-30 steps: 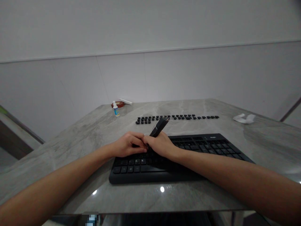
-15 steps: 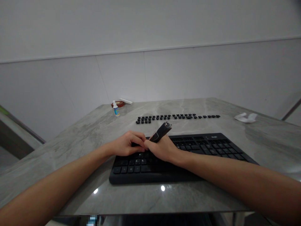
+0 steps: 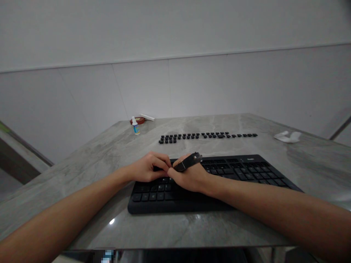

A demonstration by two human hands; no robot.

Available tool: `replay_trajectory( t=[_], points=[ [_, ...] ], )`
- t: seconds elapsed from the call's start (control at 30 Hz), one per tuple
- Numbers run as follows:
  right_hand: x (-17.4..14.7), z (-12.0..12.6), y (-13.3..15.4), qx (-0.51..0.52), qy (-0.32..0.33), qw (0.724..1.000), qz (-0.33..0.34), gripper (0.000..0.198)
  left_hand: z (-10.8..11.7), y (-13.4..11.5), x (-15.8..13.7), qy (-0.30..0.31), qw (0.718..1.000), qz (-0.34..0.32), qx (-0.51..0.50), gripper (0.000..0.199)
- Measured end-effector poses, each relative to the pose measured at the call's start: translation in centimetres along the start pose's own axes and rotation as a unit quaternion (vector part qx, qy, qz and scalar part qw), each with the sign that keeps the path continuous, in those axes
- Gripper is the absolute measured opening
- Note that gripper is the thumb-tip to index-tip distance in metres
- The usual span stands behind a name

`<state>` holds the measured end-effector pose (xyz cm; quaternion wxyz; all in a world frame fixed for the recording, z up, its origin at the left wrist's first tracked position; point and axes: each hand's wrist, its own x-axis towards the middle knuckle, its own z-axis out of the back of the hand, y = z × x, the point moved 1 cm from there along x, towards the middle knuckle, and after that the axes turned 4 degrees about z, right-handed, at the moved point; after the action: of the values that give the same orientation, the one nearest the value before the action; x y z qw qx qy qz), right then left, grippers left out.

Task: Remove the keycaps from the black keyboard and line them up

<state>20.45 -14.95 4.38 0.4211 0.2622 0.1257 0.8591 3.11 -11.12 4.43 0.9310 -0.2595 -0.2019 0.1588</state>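
A black keyboard (image 3: 192,204) lies on the grey table in front of me, with some key positions bare of keycaps. My right hand (image 3: 189,177) is closed around a thick black pen-like tool (image 3: 188,162); its upper end points up and right, and its working tip is hidden by my fingers. Against the keyboard's left part, my left hand (image 3: 150,168) is closed, thumb and fingers pinched beside the right fingertips. Whatever is in that pinch cannot be made out. Behind the keyboard, loose black keycaps (image 3: 189,136) stand in rows.
At the back left are a small white-and-blue bottle (image 3: 135,128), a round brown object (image 3: 138,121) and a white strip (image 3: 147,117). A crumpled white item (image 3: 287,137) lies at the right. The marbled table (image 3: 90,171) has its near edge just before me.
The black tool has tipped lower, its upper end swinging down and slightly right as my right hand turned. My left hand has stayed nearly still.
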Motion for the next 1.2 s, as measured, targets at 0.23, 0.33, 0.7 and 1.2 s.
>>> replay_trajectory(
  t=[0.23,0.33,0.7,1.2],
  points=[
    [-0.4,0.3,0.5,-0.072,0.029,0.997,0.025,0.031,-0.2,-0.1,-0.2,-0.016,0.999,-0.031,0.021,0.015],
    [-0.4,0.4,0.7,-0.091,0.038,0.995,0.027,0.032,-0.2,0.0,-0.2,-0.022,0.999,-0.038,0.029,0.015],
    [-0.9,-0.7,-0.7,-0.098,-0.028,0.986,0.129,0.036,-0.2,0.0,-0.2,-0.027,0.997,-0.057,0.035,0.015],
    [-0.1,-0.4,-0.8,0.034,-0.002,0.999,-0.003,0.035,-0.1,-0.4,-0.1,-0.014,0.998,-0.044,0.048,0.015]
  ],
)
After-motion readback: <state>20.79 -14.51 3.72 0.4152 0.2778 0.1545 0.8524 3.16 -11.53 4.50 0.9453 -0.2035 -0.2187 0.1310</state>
